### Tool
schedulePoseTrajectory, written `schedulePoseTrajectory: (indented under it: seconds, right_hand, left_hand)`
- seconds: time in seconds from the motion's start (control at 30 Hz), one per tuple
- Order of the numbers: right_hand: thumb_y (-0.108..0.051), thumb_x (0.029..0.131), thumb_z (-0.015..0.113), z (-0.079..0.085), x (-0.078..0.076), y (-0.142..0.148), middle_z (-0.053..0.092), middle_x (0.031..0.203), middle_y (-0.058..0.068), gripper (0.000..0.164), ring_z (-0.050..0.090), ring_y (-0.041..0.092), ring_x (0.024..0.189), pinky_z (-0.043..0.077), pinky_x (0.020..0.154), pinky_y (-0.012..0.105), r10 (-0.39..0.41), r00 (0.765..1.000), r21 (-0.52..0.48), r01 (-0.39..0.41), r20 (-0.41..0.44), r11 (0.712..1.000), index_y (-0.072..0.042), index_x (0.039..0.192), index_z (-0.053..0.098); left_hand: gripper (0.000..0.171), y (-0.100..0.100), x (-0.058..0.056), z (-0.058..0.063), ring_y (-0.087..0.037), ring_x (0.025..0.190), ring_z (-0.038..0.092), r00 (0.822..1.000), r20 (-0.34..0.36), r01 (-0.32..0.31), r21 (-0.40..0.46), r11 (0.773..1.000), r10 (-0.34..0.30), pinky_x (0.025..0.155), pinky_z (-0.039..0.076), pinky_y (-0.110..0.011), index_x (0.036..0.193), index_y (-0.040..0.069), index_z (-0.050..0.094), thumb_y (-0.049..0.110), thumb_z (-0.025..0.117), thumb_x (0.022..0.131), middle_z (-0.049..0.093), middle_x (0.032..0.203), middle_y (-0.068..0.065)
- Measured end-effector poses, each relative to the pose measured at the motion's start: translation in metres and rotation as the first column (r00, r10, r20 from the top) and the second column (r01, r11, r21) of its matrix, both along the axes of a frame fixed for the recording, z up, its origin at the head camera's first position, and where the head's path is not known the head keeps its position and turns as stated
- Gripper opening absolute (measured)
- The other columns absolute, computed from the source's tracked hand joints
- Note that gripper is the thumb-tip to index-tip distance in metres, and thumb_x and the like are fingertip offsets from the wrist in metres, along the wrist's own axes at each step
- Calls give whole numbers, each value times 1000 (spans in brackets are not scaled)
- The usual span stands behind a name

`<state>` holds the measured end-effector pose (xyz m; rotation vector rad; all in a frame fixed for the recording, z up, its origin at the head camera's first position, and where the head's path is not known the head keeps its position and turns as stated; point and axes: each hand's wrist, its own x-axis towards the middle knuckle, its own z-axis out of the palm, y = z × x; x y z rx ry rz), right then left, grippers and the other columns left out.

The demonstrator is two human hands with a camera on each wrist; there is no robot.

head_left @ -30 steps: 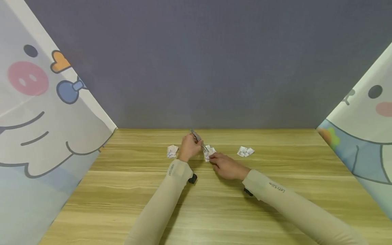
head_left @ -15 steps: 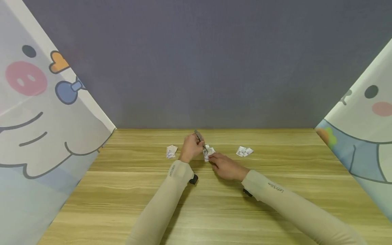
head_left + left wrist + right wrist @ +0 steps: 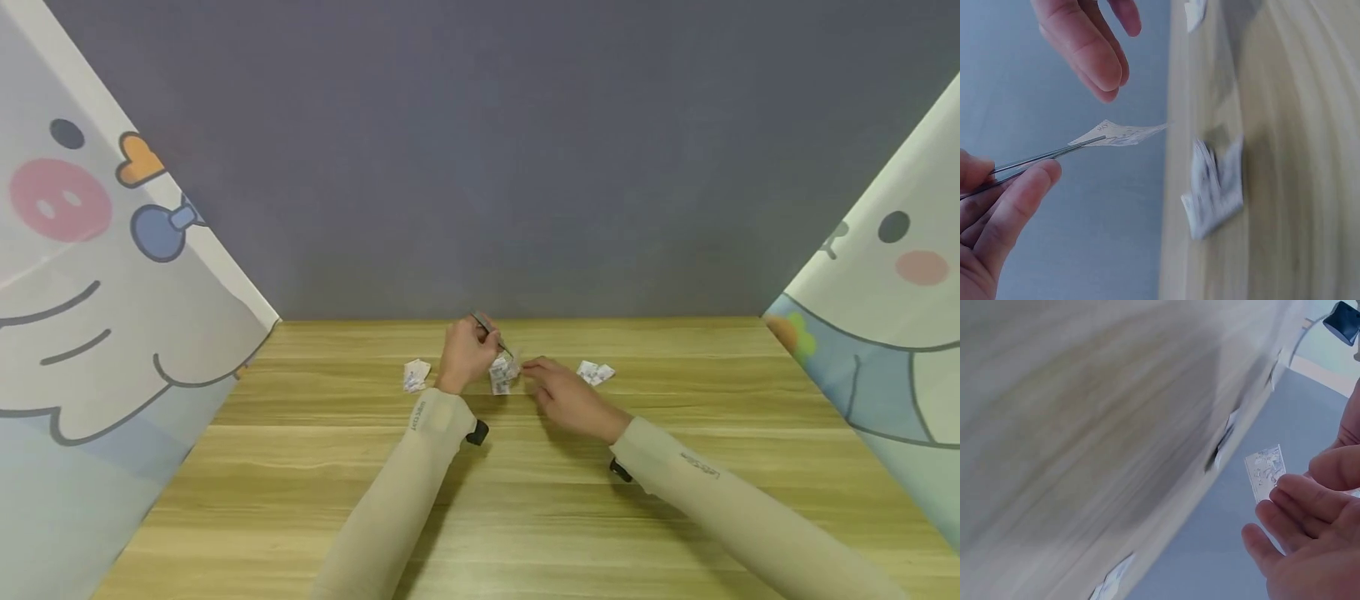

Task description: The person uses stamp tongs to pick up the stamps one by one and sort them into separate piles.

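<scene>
My left hand (image 3: 467, 357) pinches metal tweezers (image 3: 1035, 159) between thumb and fingers. Their tips grip a small printed paper slip (image 3: 1113, 134), lifted off the table, slightly bent, with one corner pointing at the tabletop. Below it lies a small pile of similar slips (image 3: 1213, 187), some standing up at a fold or edge. My right hand (image 3: 572, 398) hovers just right of that pile, fingers loosely bent and holding nothing. In the left wrist view its fingertips are apart from the raised slip; in the right wrist view they overlap its lower edge.
One group of paper slips (image 3: 416, 375) lies left of my left hand, and another (image 3: 596, 372) sits beyond my right hand. The wood-grain table (image 3: 525, 517) ends at a grey back panel (image 3: 525, 167). Cartoon-printed side panels (image 3: 112, 333) flank it.
The tweezers have lifted a slip off the middle pile. My right hand has let go of the pile's edge and moved slightly right.
</scene>
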<state>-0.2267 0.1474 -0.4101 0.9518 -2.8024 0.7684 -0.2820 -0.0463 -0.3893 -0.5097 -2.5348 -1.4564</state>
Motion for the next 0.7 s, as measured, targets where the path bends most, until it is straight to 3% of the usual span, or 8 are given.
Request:
schedulePoseTrajectory:
  seconds: [0.5, 0.7]
  right_hand:
    - [-4, 97, 49, 4, 12, 43, 50, 132, 14, 32, 50, 31, 118, 42, 93, 47, -96, 995, -46, 96, -4, 994, 5, 126, 55]
    - [1, 95, 50, 5, 17, 59, 49, 132, 17, 33, 53, 30, 112, 45, 87, 46, -117, 993, -69, 116, -12, 991, 7, 126, 54]
  left_hand:
    - [6, 42, -1, -2, -10, 65, 65, 993, -59, 107, 94, 990, -102, 58, 53, -22, 91, 2, 60, 4, 56, 94, 64, 77, -6]
    - [6, 59, -3, -2, -9, 62, 64, 993, -69, 103, 133, 986, -94, 55, 52, -22, 91, -1, 61, 2, 57, 93, 64, 74, -5]
